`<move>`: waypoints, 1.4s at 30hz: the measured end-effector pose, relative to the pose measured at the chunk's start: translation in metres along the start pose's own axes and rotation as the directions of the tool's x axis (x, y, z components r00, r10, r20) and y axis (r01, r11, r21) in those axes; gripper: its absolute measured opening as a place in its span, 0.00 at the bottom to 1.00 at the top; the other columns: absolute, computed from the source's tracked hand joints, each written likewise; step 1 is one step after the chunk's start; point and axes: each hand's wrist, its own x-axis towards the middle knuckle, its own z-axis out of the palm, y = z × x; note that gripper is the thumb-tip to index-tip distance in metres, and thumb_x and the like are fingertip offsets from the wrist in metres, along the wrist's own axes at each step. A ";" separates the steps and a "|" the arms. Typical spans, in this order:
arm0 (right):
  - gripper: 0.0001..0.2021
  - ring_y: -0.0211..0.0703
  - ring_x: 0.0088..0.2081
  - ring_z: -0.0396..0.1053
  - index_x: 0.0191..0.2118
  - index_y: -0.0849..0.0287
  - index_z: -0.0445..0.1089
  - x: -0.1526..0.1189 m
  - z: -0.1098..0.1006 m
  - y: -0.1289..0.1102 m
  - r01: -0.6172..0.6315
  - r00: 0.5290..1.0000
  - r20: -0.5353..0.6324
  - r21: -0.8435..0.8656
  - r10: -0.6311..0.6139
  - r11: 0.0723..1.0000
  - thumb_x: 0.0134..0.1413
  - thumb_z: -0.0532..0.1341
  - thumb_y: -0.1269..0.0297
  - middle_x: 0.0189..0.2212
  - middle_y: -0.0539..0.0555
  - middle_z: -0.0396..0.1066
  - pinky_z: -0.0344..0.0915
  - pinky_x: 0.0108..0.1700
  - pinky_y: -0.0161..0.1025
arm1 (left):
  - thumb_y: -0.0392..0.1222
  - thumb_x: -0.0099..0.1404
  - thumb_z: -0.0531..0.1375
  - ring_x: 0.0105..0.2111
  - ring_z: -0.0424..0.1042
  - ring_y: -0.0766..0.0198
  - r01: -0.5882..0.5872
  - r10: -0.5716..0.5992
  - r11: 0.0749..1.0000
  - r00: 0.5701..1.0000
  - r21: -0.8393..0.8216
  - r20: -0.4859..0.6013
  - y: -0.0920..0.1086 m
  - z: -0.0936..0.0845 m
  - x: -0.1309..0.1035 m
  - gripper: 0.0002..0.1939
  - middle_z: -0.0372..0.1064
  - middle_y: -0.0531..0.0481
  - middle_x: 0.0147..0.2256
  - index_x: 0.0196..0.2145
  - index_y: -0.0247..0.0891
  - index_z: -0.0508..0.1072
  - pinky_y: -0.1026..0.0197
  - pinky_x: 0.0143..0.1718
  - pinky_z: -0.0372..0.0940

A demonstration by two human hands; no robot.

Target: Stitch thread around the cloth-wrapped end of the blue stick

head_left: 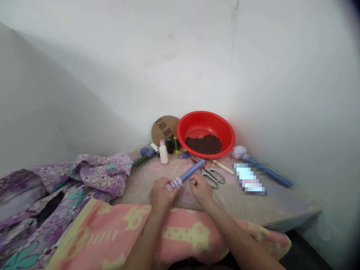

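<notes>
My left hand [162,193] is closed around the near end of a stick wrapped in blue-purple material [192,169]. Patterned cloth [175,183] is gathered about the stick beside my fingers, and my palm hides what lies beneath. The bare end of the stick points up and to the right. Just right of it, my right hand [202,190] has its thumb and fingers bent together in a pinch; anything between them is too small to make out. Grey-handled scissors [210,177] lie beyond my right hand.
A red basin [231,139] holding dark grains stands against the wall, beside a cardboard disc [163,127]. Thread spools [164,154] stand nearby. A ball-headed stick [254,162] lies right, near a blurred bright object [249,178]. Floral cloth [101,176] covers the left; a pink-yellow cloth [126,232] lies in front.
</notes>
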 end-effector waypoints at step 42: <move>0.12 0.31 0.14 0.56 0.28 0.57 0.55 0.072 -0.025 -0.042 -0.188 0.972 0.082 0.834 0.220 0.519 0.46 0.53 0.53 0.13 0.41 0.57 0.59 0.21 0.31 | 0.51 0.47 0.59 0.37 0.62 0.63 -0.182 0.183 0.983 0.983 -0.022 0.009 -0.002 0.001 -0.002 0.14 0.66 0.53 0.32 0.30 0.42 0.68 0.64 0.31 0.53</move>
